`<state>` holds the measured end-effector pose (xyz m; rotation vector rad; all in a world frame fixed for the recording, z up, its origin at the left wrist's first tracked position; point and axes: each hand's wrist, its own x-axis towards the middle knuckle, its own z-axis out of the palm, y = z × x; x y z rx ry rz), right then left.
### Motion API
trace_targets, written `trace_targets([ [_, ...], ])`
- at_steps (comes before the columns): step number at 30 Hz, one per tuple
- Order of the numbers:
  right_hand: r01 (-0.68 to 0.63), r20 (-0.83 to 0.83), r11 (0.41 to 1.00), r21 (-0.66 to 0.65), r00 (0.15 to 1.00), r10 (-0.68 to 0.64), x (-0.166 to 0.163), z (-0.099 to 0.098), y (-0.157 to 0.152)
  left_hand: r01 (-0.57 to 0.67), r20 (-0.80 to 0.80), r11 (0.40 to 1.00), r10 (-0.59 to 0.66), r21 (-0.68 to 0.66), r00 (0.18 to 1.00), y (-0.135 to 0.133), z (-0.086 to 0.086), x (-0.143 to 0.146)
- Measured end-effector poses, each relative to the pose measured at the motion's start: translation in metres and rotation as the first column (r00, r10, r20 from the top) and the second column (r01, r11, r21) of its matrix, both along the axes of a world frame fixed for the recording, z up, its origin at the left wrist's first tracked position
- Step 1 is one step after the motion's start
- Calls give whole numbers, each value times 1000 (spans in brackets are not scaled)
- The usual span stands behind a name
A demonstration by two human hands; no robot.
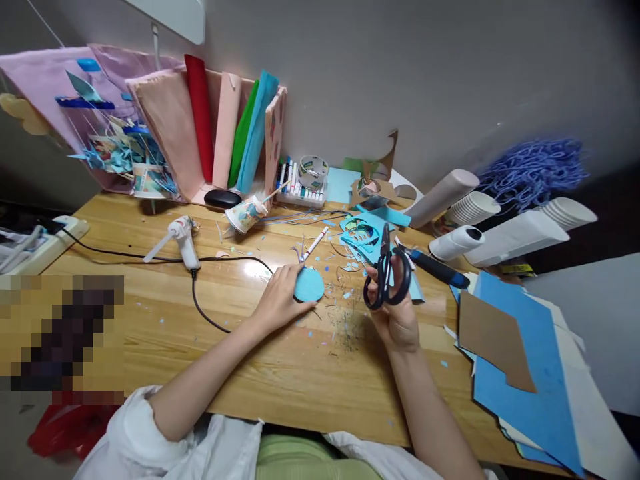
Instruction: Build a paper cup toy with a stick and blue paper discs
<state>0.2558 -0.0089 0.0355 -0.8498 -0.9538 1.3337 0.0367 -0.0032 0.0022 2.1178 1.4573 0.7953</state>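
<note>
A light-blue felt or paper disc (309,285) lies at the middle of the wooden table, held along its left edge by my left hand (281,293), thumb below and fingers above. Raised over the table to the right, my right hand (396,320) grips black-handled scissors (384,270), blades pointing up and away from me. Behind the disc rests a white marker (315,244). Beyond the scissors are light-blue scraps with cut-out holes (361,233). Small blue snippets and dark bits are scattered between my hands.
A white glue gun (184,241) with its cord stands left. Behind are a decorated paper cup (246,213), a black mouse (223,199), felt rolls (200,117) and a tape roll (313,172). Right are a dark-handled tool (437,268), paper cups (475,208), and stacked blue and brown sheets (495,330).
</note>
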Motion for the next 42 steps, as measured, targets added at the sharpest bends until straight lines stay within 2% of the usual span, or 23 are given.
trace_targets([
  [3, -13, 1, 1000, -8, 1000, 13, 2, -1, 2, 75, 39, 997, -74, -14, 996, -2, 4, 0],
  [6, -12, 8, 1000, 13, 1000, 12, 2, -1, 5, 79, 39, 996, -78, -32, 996, -5, 3, 1],
  [10, 103, 105, 994, 35, 989, -106, 2, -1, 6, 49, 90, 997, -43, -64, 995, -6, 0, 2],
  [13, 198, 229, 975, 104, 949, -217, 3, 0, 5, -5, 177, 993, 27, -121, 984, -6, -2, 3],
  [16, 266, 347, 937, 226, 877, -333, 8, 2, 4, -70, 302, 953, 162, -295, 939, -4, -2, 2],
  [19, 290, 515, 881, 374, 725, -457, 16, 7, 3, -49, 454, 882, 289, -469, 843, -1, 0, -1],
  [21, 266, 587, 845, 464, 621, -519, 20, 10, 4, -25, 515, 867, 319, -498, 795, 1, 1, -2],
  [23, 219, 611, 830, 512, 586, -532, 21, 12, 5, 13, 546, 856, 318, -517, 775, 1, 0, -2],
  [25, 178, 614, 842, 509, 611, -500, 20, 12, 7, 50, 556, 840, 313, -541, 770, 1, -2, -1],
  [29, 103, 613, 923, 370, 720, -326, 21, 9, 9, 26, 517, 838, 311, -545, 798, -2, -9, 3],
  [30, 70, 641, 936, 344, 712, -289, 22, 8, 9, 18, 504, 839, 310, -544, 806, -2, -10, 4],
  [34, -94, 792, 949, 302, 579, -195, 24, 10, 5, -16, 442, 847, 293, -531, 848, -6, -9, 4],
  [36, -32, 751, 951, 307, 622, -221, 18, 12, 2, -54, 398, 860, 290, -508, 870, -7, -6, 3],
  [39, 127, 592, 935, 331, 744, -311, 2, 15, 2, -115, 326, 884, 284, -454, 902, -8, -4, 2],
  [40, 127, 559, 929, 348, 767, -315, -4, 17, 3, -131, 303, 890, 282, -436, 910, -8, -3, 2],
  [42, 42, 561, 916, 399, 779, -280, -15, 19, 6, -158, 262, 900, 281, -406, 923, -9, -3, 3],
])
